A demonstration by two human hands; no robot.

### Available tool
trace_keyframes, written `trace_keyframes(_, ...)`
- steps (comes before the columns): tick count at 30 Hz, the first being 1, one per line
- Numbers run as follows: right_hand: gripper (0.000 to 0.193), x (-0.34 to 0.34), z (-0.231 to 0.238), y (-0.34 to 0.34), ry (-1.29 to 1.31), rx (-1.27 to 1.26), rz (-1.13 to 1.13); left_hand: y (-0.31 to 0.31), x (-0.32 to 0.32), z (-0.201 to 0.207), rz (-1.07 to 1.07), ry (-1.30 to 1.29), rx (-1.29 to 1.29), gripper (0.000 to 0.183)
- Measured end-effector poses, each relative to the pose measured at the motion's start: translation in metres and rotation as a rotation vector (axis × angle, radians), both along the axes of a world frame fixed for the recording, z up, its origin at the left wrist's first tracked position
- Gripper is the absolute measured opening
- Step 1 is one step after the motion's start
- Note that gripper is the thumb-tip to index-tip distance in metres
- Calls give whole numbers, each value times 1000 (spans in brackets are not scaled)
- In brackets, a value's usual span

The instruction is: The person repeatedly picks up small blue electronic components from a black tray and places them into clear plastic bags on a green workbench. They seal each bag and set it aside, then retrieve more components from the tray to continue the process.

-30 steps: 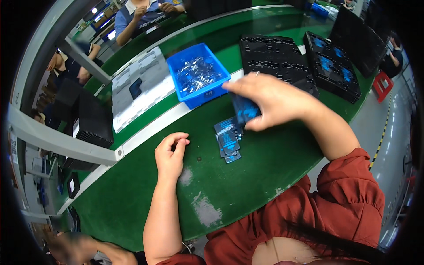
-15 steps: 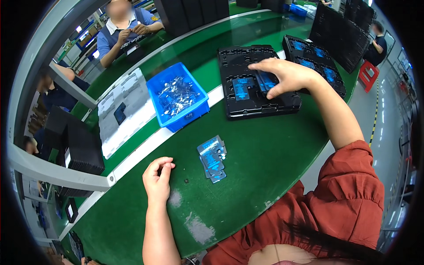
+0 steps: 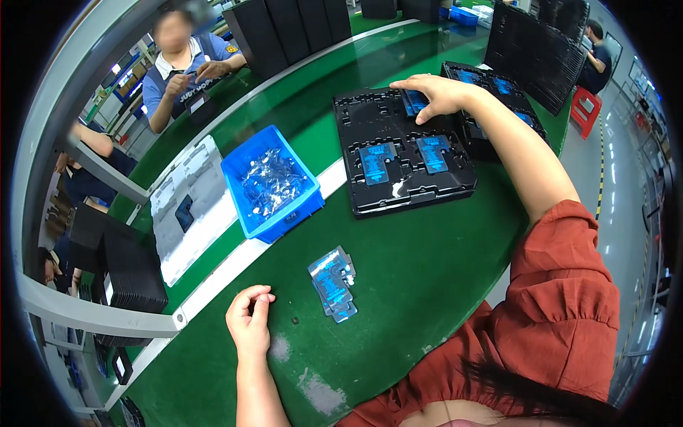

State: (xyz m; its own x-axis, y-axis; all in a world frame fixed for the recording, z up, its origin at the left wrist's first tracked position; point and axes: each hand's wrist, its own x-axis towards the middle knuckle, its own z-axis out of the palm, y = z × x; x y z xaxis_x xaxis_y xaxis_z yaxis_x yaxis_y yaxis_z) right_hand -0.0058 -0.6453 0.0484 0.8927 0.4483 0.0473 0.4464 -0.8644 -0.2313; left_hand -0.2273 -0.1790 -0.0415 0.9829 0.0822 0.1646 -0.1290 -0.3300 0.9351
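My right hand (image 3: 442, 97) reaches over a black moulded tray (image 3: 345, 124), its thumb and fingers around a flat dark piece with blue printing (image 3: 413, 104) at the tray's far right pocket. Two similar notched pieces lie in the near pockets, a left one (image 3: 377, 164) and a right one (image 3: 432, 154). My left hand (image 3: 249, 320) rests on the green table, fingers curled and thumb against them, with nothing visible inside. To its right, a small overlapping pile of the same flat pieces (image 3: 332, 281) lies on the table.
A blue bin (image 3: 313, 197) of small shiny parts stands left of the tray. Beyond it lies a pale board (image 3: 167, 238) bearing one dark piece (image 3: 184, 213). Another filled black tray (image 3: 526, 135) sits at right. A co-worker (image 3: 178, 78) handles something across the table.
My right hand has moved from the near right pocket to the far right one, leaving a flat piece in the near pocket. My left hand keeps its pose. The view has shifted slightly.
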Motion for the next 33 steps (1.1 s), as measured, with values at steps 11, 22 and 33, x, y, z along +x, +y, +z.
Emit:
trace_keyframes(11,79,55,-3,66,27,-39,152,0,1,0,3,-5,-7,8)
trace_keyframes(22,45,36,-29,68,-41,-140,248,-1,1,1,1,10,-10,9)
trace_keyframes(33,58,-162,-28,167,-95,208,652,1,2,0,-14,11,23,11)
